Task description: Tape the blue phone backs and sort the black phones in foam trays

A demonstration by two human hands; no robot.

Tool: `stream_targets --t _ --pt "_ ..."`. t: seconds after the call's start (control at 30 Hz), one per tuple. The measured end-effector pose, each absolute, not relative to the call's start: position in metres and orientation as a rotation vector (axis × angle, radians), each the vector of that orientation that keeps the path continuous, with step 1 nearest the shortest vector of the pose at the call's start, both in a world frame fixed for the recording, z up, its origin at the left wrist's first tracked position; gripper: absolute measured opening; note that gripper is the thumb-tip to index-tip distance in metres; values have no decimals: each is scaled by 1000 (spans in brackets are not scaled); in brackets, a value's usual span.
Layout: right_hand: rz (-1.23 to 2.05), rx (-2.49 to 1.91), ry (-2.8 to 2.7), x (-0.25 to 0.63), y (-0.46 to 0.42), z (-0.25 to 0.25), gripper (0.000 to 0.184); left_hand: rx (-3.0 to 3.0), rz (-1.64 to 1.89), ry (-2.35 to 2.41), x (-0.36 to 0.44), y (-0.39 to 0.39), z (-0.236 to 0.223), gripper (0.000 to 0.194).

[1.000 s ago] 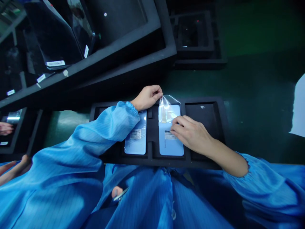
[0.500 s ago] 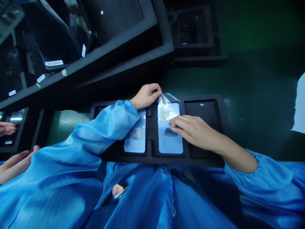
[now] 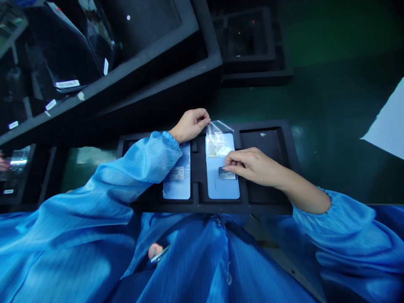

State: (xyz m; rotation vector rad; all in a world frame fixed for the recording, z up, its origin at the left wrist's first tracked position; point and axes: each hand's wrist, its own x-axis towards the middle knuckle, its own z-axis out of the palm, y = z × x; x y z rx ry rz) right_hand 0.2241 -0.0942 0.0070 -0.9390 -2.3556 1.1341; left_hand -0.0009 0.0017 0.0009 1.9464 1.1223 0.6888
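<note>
A light blue phone (image 3: 221, 187) lies back up in a compartment of a black tray (image 3: 197, 206). Clear film (image 3: 221, 126) covers its upper part and is lifted at the top. My left hand (image 3: 192, 124) pinches the film's upper left corner. Over the middle of the phone, my right hand (image 3: 252, 166) has its fingers curled together beside a printed label (image 3: 227, 174); whatever they hold, if anything, is hidden. In the compartment to the left lies a second blue phone (image 3: 176, 189) with a label, partly under my left sleeve.
Large black trays (image 3: 151, 84) stand stacked at the back left, holding dark, labelled panels (image 3: 63, 54). Another black tray (image 3: 252, 75) is behind. A white sheet (image 3: 389, 122) shows at the right edge. Part of another person's hand (image 3: 3, 163) appears at far left.
My right hand has its fingertips drawn more tightly together near the label. My left hand keeps its pinch on the film. The view has shifted slightly, and the other person's nearer hand is gone from sight.
</note>
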Motion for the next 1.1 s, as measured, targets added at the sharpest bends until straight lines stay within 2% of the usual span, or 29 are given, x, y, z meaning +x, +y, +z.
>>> stream_targets --t 0.3,0.67,1.1 --pt "1007 -990 -2413 220 -98 -8 21 1944 660 1175 1 1 2 10" --pt "1146 -913 -2357 219 -91 0 27 1965 660 1178 0 2 2 10" --pt "1065 -1138 -2605 214 -90 4 14 1963 647 1181 0 2 2 10"
